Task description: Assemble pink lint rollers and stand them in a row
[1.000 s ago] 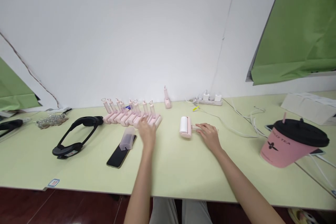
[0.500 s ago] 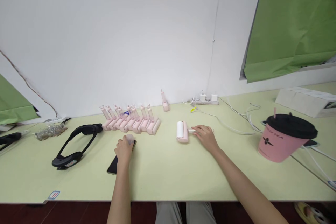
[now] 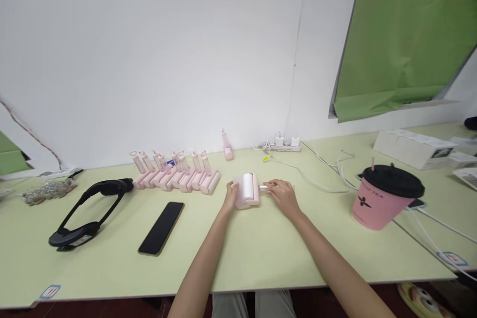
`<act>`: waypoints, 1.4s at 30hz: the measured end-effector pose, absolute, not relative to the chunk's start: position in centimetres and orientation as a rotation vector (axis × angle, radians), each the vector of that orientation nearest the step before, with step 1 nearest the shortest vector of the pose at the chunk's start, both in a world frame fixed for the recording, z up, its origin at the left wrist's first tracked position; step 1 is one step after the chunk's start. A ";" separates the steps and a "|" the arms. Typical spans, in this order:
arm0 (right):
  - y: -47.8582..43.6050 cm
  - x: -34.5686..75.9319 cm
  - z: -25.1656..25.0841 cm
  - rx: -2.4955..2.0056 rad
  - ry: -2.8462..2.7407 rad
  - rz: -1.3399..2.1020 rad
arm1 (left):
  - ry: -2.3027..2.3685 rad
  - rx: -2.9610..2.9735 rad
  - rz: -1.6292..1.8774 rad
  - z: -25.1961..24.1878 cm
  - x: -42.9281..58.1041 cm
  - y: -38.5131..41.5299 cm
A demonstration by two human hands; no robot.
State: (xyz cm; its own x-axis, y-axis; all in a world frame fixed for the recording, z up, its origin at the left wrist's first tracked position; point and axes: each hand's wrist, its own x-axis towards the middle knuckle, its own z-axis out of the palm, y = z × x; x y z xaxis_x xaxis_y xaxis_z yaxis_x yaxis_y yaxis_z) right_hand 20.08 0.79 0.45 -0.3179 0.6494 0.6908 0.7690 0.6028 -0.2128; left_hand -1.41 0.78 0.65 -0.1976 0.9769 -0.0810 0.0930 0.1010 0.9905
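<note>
A pink lint roller (image 3: 249,187) with a white paper roll lies on the table in front of me. My right hand (image 3: 283,197) grips its handle (image 3: 263,187) from the right. At the roller's left side my left hand (image 3: 230,198) holds a translucent pale-pink cover (image 3: 240,191) against it. Whether the cover is fitted on or just touching, I cannot tell. To the left behind my hands, several pink lint rollers (image 3: 179,175) stand in a row with their handles up. Another pink lint roller (image 3: 227,147) is by the wall.
A black phone (image 3: 161,228) and a black headset strap (image 3: 89,208) lie to the left. A pink drink cup (image 3: 383,201) stands at the right among white cables (image 3: 341,164). A power strip (image 3: 282,147) sits along the wall, and white boxes (image 3: 410,148) at the back right.
My left hand has moved right with the translucent cover, from above the phone to the lint roller, uncovering the phone. My right hand still grips the handle. The view has shifted slightly right.
</note>
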 end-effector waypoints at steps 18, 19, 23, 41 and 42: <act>0.8 20.3 0.5 -1.160 -2.072 -0.240 | 1.791 1.783 1.051 1.5 2.5 0.4; 0.8 20.3 0.5 -1.166 -2.065 -0.263 | 1.884 1.800 1.098 1.9 2.7 0.1; 0.9 20.2 0.6 -1.151 -2.044 -0.343 | 1.961 2.048 1.213 2.6 3.5 -1.8; 0.4 19.8 1.0 -1.233 -1.848 -0.318 | 1.945 1.655 1.241 1.4 1.5 7.4; 0.6 19.9 0.9 -1.230 -1.842 -0.300 | 1.989 1.625 1.225 1.2 1.7 8.6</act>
State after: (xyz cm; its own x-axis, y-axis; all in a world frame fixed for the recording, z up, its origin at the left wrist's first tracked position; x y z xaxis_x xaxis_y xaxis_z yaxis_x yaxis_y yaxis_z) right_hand 19.90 0.57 0.94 -0.1272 0.6272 0.7684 0.8388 0.4815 -0.2541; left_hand 1.67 8.56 1.25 -0.3189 0.9064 0.2771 0.6553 -0.0003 0.7553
